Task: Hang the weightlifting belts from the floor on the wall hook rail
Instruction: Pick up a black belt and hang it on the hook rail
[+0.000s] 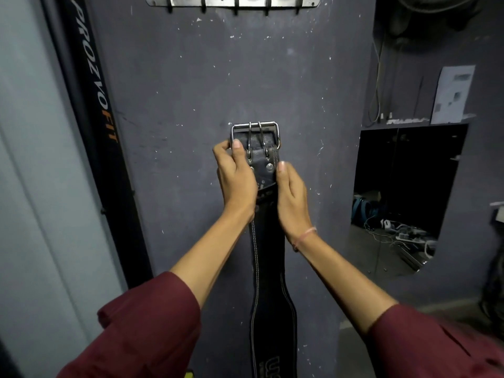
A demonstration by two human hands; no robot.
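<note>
A black leather weightlifting belt [268, 271] with white stitching hangs straight down in front of the dark grey wall. Its steel double-prong buckle [255, 132] is at the top, held upright. My left hand [235, 174] grips the belt's left edge just below the buckle, thumb on the buckle frame. My right hand [293, 199] grips the right edge a little lower. The metal hook rail [233, 1] with several hooks is fixed on the wall well above the buckle, at the top of the view. All visible hooks are bare.
A black machine upright with lettering [94, 105] leans along the left side. On the right is a dark recess [406, 192] with cables and a power strip on its floor. A paper sheet [452, 94] stands on the ledge above it.
</note>
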